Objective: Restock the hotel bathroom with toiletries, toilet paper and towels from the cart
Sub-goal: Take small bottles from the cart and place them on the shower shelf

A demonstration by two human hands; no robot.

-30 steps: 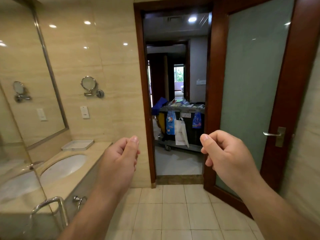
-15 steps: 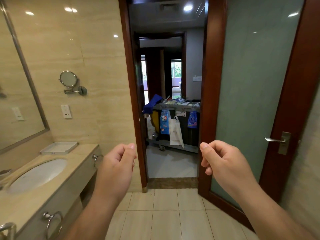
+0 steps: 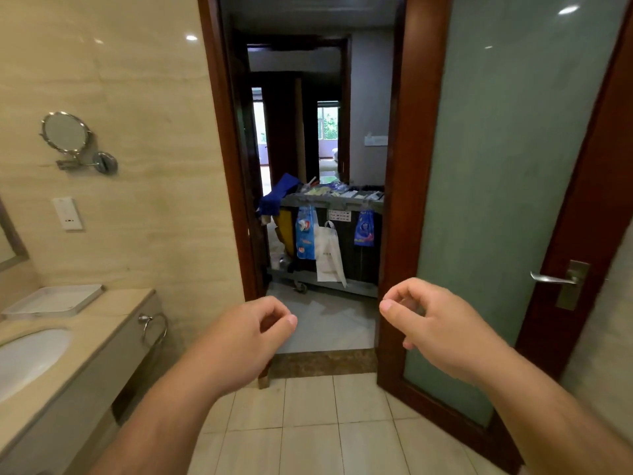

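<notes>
The housekeeping cart (image 3: 342, 204) stands outside the open bathroom doorway, with small toiletry items on its top tray, a blue cloth (image 3: 279, 197) at its left end, and blue packets and a white bag (image 3: 329, 255) hanging on its front. My left hand (image 3: 239, 341) and my right hand (image 3: 435, 323) are raised in front of me inside the bathroom, well short of the cart. Both have loosely curled fingers and hold nothing.
The vanity counter (image 3: 102, 330) with a sink (image 3: 27, 361), a white tray (image 3: 54, 299) and a towel ring (image 3: 154, 327) runs along the left. The frosted-glass door (image 3: 513, 200) stands open on the right. A raised stone threshold (image 3: 322, 363) crosses the doorway.
The view has advanced toward the doorway and turned slightly left to right; the cart looks nearer. Both hands have dropped a little lower in view, still holding nothing.
</notes>
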